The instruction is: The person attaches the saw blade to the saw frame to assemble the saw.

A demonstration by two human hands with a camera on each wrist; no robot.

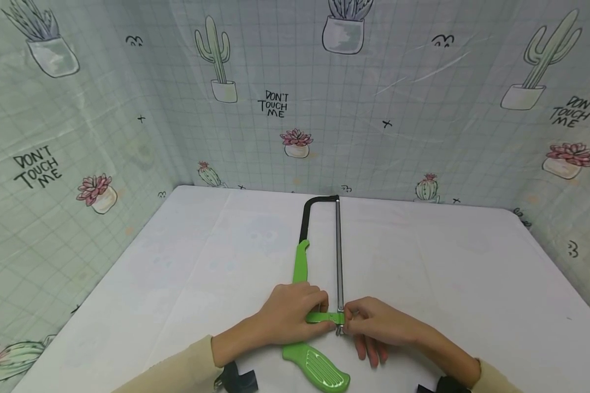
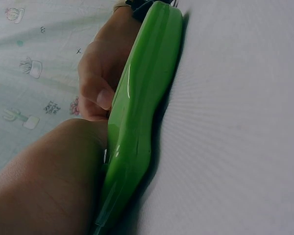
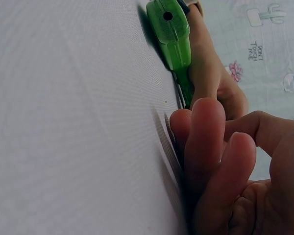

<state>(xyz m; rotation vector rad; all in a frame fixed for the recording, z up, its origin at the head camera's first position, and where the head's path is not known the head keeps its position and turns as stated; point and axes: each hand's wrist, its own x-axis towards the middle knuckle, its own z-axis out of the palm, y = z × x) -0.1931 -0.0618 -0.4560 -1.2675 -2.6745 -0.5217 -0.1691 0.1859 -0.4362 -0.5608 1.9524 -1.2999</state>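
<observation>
A hacksaw (image 1: 301, 262) lies on the white table, its black front bow pointing away and its grooved green handle (image 1: 322, 370) toward me. Along its right side runs the grey blade (image 1: 339, 256), ending near a green crosspiece with a wing nut (image 1: 340, 330). My left hand (image 1: 295, 314) lies across the frame and grips the crosspiece between thumb and fingers. At the blade's near end, my right hand (image 1: 381, 322) pinches with thumb and index finger, the other fingers hanging lower. In the left wrist view the green handle (image 2: 142, 88) stands before the right hand (image 2: 103, 73).
Light cloth walls (image 1: 373, 147) with cactus prints enclose the white tabletop (image 1: 226, 245) at the back and sides. Black straps (image 1: 238, 379) show at both wrists by the front edge.
</observation>
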